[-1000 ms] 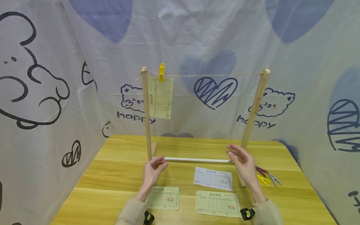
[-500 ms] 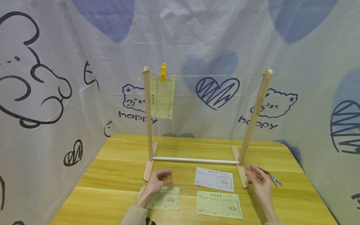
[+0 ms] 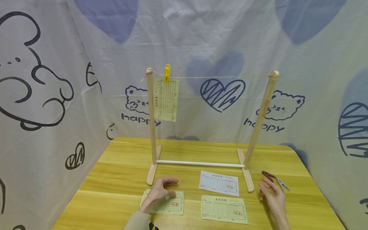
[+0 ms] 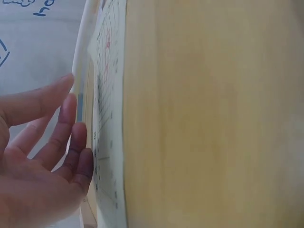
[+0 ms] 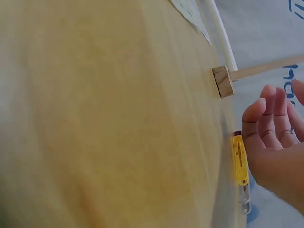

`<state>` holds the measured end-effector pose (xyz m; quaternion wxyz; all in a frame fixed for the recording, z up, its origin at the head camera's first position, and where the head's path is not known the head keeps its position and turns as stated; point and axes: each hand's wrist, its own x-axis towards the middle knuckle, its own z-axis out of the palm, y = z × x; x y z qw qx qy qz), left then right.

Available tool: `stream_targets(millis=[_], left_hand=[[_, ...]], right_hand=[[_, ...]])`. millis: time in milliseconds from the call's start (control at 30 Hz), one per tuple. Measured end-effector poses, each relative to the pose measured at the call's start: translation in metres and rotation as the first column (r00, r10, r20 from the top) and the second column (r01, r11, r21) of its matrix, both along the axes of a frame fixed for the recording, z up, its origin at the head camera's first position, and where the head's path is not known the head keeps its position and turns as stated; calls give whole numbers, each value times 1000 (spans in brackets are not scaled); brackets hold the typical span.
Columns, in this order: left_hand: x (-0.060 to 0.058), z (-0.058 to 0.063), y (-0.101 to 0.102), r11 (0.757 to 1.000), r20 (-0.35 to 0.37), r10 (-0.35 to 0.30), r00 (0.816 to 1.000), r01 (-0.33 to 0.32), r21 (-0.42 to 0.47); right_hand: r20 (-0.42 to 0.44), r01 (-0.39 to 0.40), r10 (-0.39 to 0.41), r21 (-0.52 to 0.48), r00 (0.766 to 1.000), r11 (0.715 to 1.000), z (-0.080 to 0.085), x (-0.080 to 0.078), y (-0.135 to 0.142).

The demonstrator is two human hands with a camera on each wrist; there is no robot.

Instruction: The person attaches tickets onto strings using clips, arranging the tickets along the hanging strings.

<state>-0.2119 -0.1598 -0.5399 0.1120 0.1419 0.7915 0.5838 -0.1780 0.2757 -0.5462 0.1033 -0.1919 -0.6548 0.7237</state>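
Note:
My left hand [image 3: 161, 191] hovers over the lower left pale green form slip [image 3: 169, 209], thumb and fingers apart with nothing between them. In the left wrist view its loosely bent fingers are beside the slip's printed face. My right hand [image 3: 274, 199] is by the clothespins at the right, fingers loosely curved and holding nothing. A dark red clothespin [image 3: 268, 175] and a grey one [image 3: 282, 184] lie just beyond its fingertips. The yellow clothespin [image 5: 240, 161] shows beside that hand in the right wrist view but is hidden behind it in the head view.
A wooden frame with a left post [image 3: 151, 118] and right post [image 3: 261, 121] carries a string [image 3: 207, 77]. A yellow clothespin [image 3: 167, 74] holds a green slip [image 3: 166, 102] on it. A white slip [image 3: 219, 183] and another green slip [image 3: 224, 209] lie on the table [image 3: 100, 191].
Both hands have come down from the frame's lower bar. The right has moved right and nearer to the clothespins, the left onto the area above the lower left slip.

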Motion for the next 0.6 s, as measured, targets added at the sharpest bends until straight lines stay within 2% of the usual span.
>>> stream_targets(millis=[167, 333, 467, 600], left_hand=[[0, 1, -1, 998, -8, -43, 999, 42, -40], [-1, 2, -1, 993, -20, -54, 998, 52, -103], [-1, 2, 1, 987, -31, -34, 999, 28, -158], [0, 3, 4, 980, -15, -1, 1000, -2, -197]], right_hand=[[-7, -65, 65, -18, 998, 998, -9, 3, 5], [5, -102, 102, -44, 995, 994, -17, 4, 8], [40, -116, 117, -20, 992, 993, -18, 4, 9], [28, -139, 139, -17, 990, 990, -19, 6, 10]])
